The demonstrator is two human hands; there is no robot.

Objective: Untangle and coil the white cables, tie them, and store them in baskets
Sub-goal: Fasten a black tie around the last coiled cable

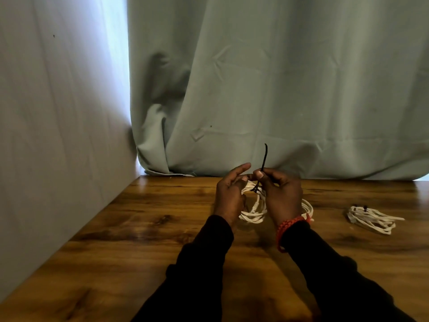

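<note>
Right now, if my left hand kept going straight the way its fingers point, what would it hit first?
Most likely the right hand. The left hand has its fingers aimed up and to the right, towards the right thumb that pinches the black tie over the coiled white cable. Depth is unclear, but they look almost touching.

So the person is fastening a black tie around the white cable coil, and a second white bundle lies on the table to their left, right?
Not quite: the second white bundle lies to their right, as the head view shows. The black tie around the white cable coil is correct.
</note>
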